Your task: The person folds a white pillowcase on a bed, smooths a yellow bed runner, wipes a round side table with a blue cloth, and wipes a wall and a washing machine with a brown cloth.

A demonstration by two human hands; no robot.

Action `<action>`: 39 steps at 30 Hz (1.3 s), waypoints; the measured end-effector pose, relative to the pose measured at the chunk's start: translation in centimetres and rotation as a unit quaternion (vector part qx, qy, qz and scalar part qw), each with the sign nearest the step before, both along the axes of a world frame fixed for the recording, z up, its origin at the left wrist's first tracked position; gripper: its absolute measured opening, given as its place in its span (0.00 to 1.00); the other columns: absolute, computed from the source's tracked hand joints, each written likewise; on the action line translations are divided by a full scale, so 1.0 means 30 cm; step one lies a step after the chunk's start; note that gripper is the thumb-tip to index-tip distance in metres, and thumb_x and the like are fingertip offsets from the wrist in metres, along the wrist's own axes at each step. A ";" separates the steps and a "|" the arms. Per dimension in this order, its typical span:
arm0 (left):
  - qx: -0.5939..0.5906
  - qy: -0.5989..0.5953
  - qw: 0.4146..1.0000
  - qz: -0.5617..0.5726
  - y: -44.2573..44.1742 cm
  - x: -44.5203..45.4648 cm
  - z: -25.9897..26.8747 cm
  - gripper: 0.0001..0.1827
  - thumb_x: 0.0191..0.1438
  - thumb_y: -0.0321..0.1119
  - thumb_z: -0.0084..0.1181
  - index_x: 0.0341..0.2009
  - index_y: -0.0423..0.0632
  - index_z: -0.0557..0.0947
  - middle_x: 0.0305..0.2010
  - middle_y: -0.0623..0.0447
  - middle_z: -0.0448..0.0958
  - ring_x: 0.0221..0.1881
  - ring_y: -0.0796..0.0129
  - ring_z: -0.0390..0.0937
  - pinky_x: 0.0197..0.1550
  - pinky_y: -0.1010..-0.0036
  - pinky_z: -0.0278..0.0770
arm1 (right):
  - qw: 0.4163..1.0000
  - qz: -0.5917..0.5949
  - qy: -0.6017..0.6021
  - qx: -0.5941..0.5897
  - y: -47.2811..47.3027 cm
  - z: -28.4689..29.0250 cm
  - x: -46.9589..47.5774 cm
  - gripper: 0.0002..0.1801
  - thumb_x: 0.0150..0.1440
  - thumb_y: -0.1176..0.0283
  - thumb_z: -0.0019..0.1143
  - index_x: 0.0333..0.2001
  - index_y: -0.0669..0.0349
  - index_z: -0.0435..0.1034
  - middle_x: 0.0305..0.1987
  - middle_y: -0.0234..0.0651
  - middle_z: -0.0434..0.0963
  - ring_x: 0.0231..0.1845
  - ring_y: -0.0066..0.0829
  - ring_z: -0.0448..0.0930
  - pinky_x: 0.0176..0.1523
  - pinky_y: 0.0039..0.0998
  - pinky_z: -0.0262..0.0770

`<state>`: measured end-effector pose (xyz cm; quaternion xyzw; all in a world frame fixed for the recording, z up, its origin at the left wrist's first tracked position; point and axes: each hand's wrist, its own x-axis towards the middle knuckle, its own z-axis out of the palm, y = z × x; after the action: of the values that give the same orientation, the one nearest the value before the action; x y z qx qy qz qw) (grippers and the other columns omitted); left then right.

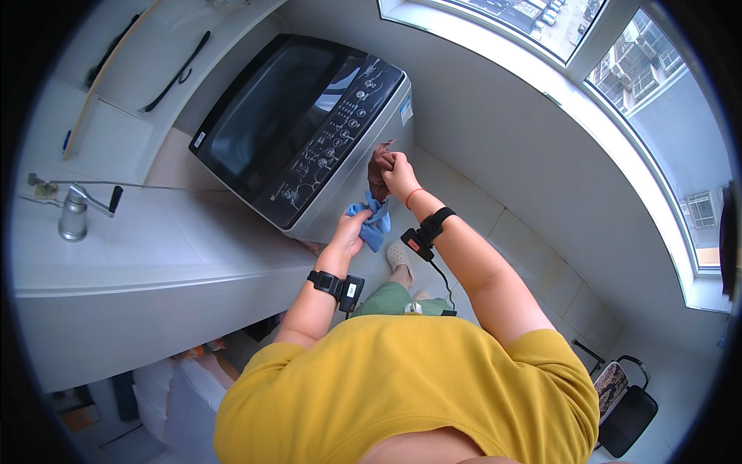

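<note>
My left hand point(349, 231) is closed on a blue cloth point(375, 223), which hangs bunched below and to the right of the fingers. A little higher and to the right, my right hand point(400, 177) grips a crumpled brown cloth point(379, 168). The lower end of the brown cloth meets or overlaps the top of the blue one; whether they are joined cannot be told. Both hands are in front of a top-loading washing machine point(348, 180), beside its control panel point(336, 139). Its dark lid point(272, 104) is down.
On the left runs a white counter point(145, 232) with a metal hand-cranked device point(74, 214). A tiled wall and a window ledge point(614, 127) curve round the right. A folding chair point(629, 417) stands at the lower right, and white bags point(179, 400) lie beneath the counter.
</note>
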<state>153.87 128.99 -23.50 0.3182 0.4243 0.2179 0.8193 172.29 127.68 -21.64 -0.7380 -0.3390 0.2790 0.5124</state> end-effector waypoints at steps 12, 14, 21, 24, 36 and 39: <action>0.000 -0.014 0.987 -0.160 0.256 0.317 -0.021 0.20 0.53 0.23 0.55 0.52 0.42 0.71 0.43 0.48 0.76 0.41 0.64 0.77 0.43 0.69 0.77 | 0.961 0.220 -0.112 -0.126 0.333 -0.040 0.316 0.16 0.48 0.70 0.63 0.41 0.61 0.73 0.40 0.37 0.79 0.44 0.30 0.78 0.48 0.29 0.74; 0.035 0.010 0.982 -0.187 0.256 0.386 -0.035 0.33 0.51 0.21 0.56 0.61 0.41 0.61 0.51 0.46 0.71 0.49 0.63 0.75 0.49 0.68 0.77 | 0.977 0.189 0.004 -0.104 0.298 -0.077 0.373 0.17 0.49 0.69 0.62 0.43 0.61 0.72 0.40 0.36 0.78 0.44 0.29 0.78 0.48 0.29 0.73; 0.114 0.006 0.947 -0.302 0.361 0.534 -0.017 0.39 0.47 0.24 0.61 0.64 0.40 0.62 0.53 0.45 0.71 0.51 0.62 0.73 0.51 0.72 0.74 | 0.996 0.030 0.042 -0.068 0.212 -0.046 0.623 0.15 0.49 0.74 0.53 0.42 0.63 0.67 0.37 0.37 0.75 0.42 0.28 0.75 0.47 0.29 0.73; 0.151 0.025 0.937 -0.314 0.405 0.633 0.020 0.38 0.47 0.25 0.62 0.64 0.40 0.63 0.51 0.45 0.73 0.48 0.64 0.74 0.51 0.73 0.73 | 0.996 0.026 -0.009 -0.085 0.209 0.046 0.797 0.16 0.50 0.77 0.52 0.44 0.63 0.65 0.39 0.35 0.73 0.41 0.25 0.74 0.46 0.26 0.72; 0.145 0.016 0.970 -0.194 0.600 1.161 0.135 0.39 0.50 0.26 0.62 0.64 0.37 0.59 0.51 0.45 0.72 0.50 0.64 0.73 0.53 0.71 0.73 | 0.881 0.246 -0.402 -0.033 0.468 0.311 1.327 0.16 0.46 0.83 0.55 0.40 0.54 0.72 0.40 0.40 0.77 0.45 0.43 0.77 0.49 0.37 0.74; 0.170 0.056 0.972 -0.151 0.625 1.256 0.124 0.38 0.50 0.27 0.63 0.64 0.40 0.60 0.54 0.44 0.70 0.51 0.63 0.73 0.55 0.69 0.71 | 0.871 0.182 -0.451 0.069 0.597 0.386 1.319 0.17 0.45 0.81 0.56 0.40 0.52 0.72 0.41 0.38 0.77 0.46 0.44 0.77 0.51 0.38 0.73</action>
<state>191.55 147.75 -19.77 0.5247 0.3737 0.1426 0.7515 211.87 145.59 -10.05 -0.6713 -0.6802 -0.0205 0.2936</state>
